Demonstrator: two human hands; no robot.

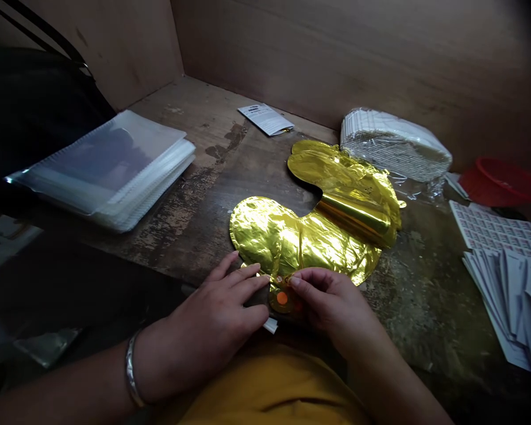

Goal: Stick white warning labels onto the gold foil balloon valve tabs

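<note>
A flat gold foil balloon (292, 239) lies on the worn wooden table (190, 195), partly folded at its right side. My left hand (221, 313) rests near its lower edge with fingers stretched flat, pressing the foil tab and a white strip. My right hand (327, 298) has its fingers curled together, pinching the balloon's neck beside a small orange round spot (282, 297). A metal bangle sits on my left wrist.
A stack of clear plastic sleeves (110, 171) lies at the left. A small white card (265, 118) sits at the back, a wrapped white bundle (393, 144) behind the balloon. A red basket (504, 180), sticker sheets (495, 230) and folded papers (508, 295) are at right.
</note>
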